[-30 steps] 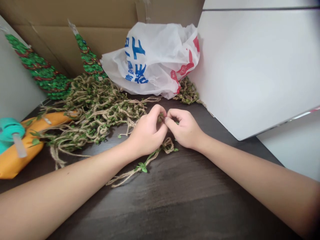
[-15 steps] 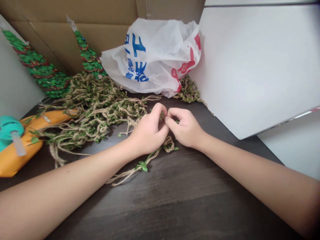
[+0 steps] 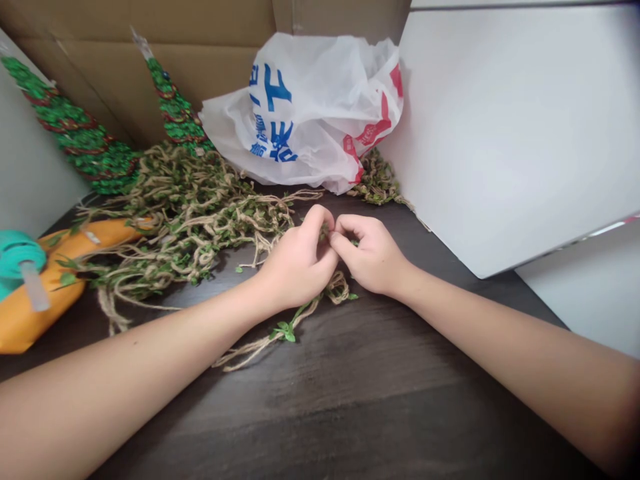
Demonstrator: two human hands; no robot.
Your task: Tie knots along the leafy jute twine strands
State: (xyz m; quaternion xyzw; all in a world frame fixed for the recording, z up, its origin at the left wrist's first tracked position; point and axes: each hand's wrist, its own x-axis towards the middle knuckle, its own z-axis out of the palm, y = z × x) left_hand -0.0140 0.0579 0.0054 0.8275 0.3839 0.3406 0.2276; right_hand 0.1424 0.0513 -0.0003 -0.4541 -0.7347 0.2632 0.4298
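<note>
Basically, L hand (image 3: 295, 263) and R hand (image 3: 373, 257) meet w/ fingers (image 3: 320, 223) curled, seemingly pinching leafy jute twine (image 3: 295, 321) between them, its tail running down-left across bench (image 3: 400, 400), L hand nearer main heap (image 3: 190, 227).

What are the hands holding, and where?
The left hand and right hand pinch leafy jute twine at a leaf-bearing stretch; their fingers hide the exact spot.

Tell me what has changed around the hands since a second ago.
The hands show no clear change: the left hand and right hand stay pinched together at the leafy jute twine, with nothing taken hold of or let go. Only the view drifted slightly, putting the white plastic bag a little higher in frame. The twine and bag lie as they were.
</note>
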